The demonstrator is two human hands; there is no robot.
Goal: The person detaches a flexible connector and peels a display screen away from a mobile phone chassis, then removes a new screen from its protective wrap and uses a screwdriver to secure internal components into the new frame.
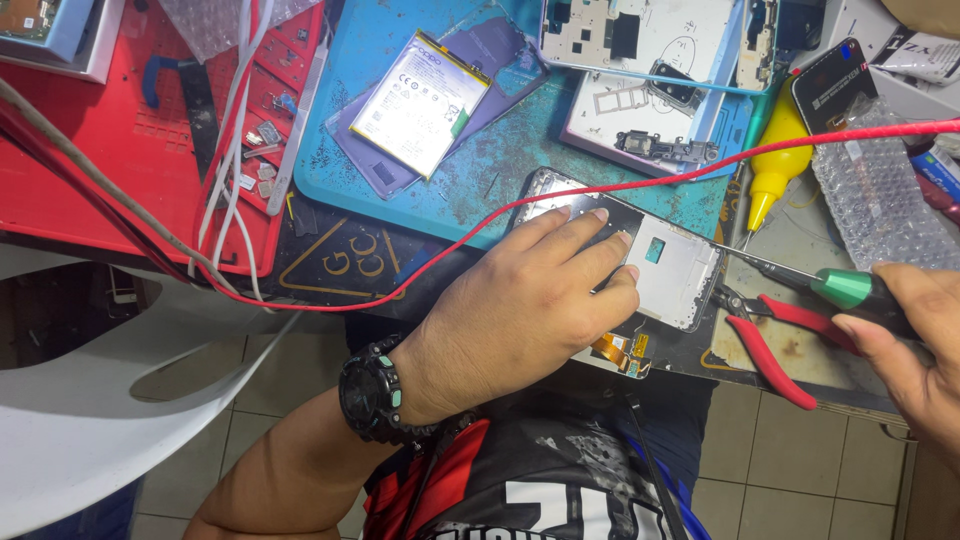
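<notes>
An opened phone frame (676, 268) lies face down at the near edge of the bench, its white inner plate showing. My left hand (530, 300) rests flat on its left half, fingers spread over the dark part. My right hand (915, 345) grips a green-handled screwdriver (800, 280), whose thin metal tip touches the frame's upper right corner. An orange flex cable (618, 352) sticks out under the frame's lower edge.
Red-handled pliers (775, 345) lie just right of the frame. A red wire (640, 190) crosses above my left hand. A phone battery (420, 100) sits on a blue mat (450, 190), other phone frames (650, 60) behind, a yellow bottle (778, 165), a red tray (150, 130) at left.
</notes>
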